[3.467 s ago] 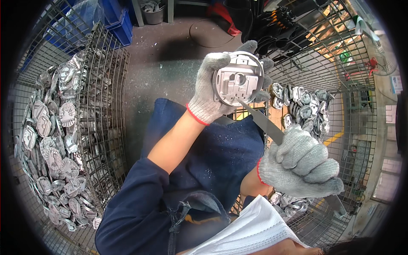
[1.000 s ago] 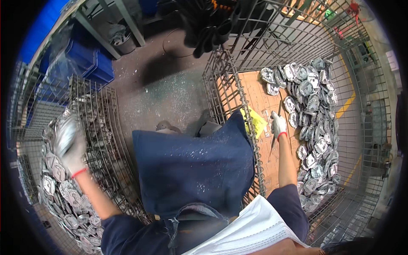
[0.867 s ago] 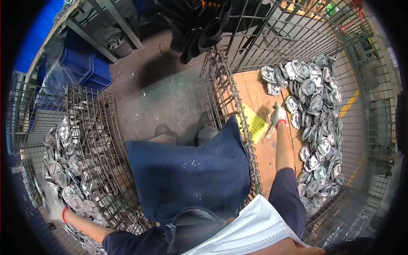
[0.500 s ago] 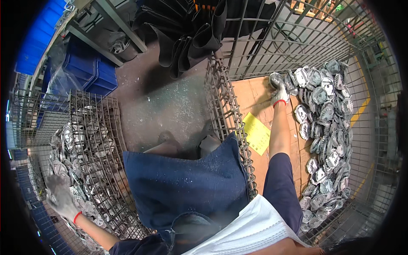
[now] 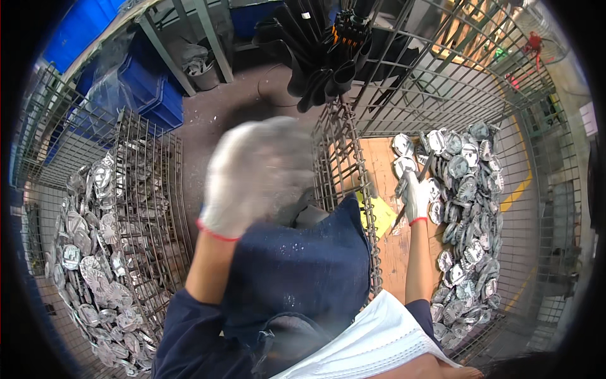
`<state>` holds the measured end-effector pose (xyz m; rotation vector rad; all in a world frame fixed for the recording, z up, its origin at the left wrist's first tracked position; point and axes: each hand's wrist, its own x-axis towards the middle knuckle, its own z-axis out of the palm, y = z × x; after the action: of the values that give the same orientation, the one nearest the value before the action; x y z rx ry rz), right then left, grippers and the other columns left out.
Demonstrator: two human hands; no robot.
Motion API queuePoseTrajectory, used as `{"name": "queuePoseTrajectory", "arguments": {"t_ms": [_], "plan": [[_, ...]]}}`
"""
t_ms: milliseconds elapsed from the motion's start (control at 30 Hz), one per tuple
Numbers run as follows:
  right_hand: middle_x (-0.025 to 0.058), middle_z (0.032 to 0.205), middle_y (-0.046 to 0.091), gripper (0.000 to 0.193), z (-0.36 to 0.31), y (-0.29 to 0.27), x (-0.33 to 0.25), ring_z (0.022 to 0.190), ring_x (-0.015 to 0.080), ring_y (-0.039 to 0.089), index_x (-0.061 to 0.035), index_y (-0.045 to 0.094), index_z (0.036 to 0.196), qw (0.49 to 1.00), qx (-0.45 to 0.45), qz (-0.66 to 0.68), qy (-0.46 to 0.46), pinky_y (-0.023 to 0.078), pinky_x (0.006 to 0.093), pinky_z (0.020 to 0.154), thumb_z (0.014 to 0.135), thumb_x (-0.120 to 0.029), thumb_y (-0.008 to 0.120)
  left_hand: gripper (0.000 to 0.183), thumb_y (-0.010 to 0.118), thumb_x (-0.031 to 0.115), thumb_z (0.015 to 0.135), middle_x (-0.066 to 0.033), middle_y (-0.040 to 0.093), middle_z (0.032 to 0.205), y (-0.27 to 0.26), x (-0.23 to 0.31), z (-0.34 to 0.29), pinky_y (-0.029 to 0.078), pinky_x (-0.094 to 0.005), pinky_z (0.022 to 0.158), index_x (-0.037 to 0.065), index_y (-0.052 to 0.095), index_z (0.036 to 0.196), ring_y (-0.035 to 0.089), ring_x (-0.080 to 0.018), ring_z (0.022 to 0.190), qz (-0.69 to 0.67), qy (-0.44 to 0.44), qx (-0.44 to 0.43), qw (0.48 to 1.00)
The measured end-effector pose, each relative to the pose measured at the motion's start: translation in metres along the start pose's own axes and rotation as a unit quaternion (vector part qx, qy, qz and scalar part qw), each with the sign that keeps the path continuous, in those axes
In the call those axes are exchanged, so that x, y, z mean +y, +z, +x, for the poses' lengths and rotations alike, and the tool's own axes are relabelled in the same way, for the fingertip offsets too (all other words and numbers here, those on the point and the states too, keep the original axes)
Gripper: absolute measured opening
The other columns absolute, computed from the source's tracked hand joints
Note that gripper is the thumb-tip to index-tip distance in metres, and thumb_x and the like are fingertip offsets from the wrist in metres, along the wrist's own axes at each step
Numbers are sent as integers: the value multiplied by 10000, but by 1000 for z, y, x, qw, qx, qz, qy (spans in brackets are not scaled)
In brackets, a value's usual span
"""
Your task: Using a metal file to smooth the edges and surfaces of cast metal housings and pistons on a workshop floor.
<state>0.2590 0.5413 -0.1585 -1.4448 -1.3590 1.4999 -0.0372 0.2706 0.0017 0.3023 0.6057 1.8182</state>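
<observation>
My left hand (image 5: 255,174), in a white glove with a red cuff, is over my lap and smeared by motion; its fingers cannot be made out. My right hand (image 5: 415,197), gloved the same way, is inside the right wire cage (image 5: 341,142). It is closed around a long, thin, dark rod-like tool (image 5: 427,165) that sticks out past both sides of the hand. Just beyond its fingertips lie round silvery metal castings (image 5: 403,146). Several more castings (image 5: 470,208) are stacked in overlapping rows on the brown cardboard sheet (image 5: 379,161) to the right of the hand.
At left, another wire cage (image 5: 148,183) holds a heap of similar castings (image 5: 95,271). A yellow paper (image 5: 380,216) lies on the cardboard. Black pleated sheeting (image 5: 309,57) hangs ahead. Blue bins (image 5: 151,95) stand at the far left, and a dark blue apron (image 5: 297,265) covers my lap.
My left hand has moved from the left cage's castings across to above my lap. My right hand has drawn back toward me, away from the far castings. The view has shifted slightly.
</observation>
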Motion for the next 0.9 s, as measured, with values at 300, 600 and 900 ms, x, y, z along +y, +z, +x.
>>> {"name": "queuePoseTrajectory", "arguments": {"t_ms": [300,600,900], "plan": [[9,821,646,113,-183,54,-178,669,73,587,-12,677,1000,961,-194,-74,-185,478,245,607,941,-95,725,842,560,555,1025,-204,506,1533,35,-82,7,490,-482,1086,64,280,1649,540,-323,1364,27,32,-32,999],[-35,575,449,429,-252,114,-237,432,74,437,-134,471,782,790,-396,354,-306,357,243,391,1102,-420,484,997,492,840,913,-262,499,1535,7,-21,-20,405,-771,1091,123,401,1598,541,-523,1344,-325,-46,-151,932],[-71,492,359,524,-281,147,-222,330,36,293,-209,382,673,726,-330,388,-462,339,213,300,1112,-490,438,935,447,799,958,-283,514,1527,-11,-4,-16,393,-736,1131,125,393,1604,558,-513,1340,-377,-60,-199,903]]}}
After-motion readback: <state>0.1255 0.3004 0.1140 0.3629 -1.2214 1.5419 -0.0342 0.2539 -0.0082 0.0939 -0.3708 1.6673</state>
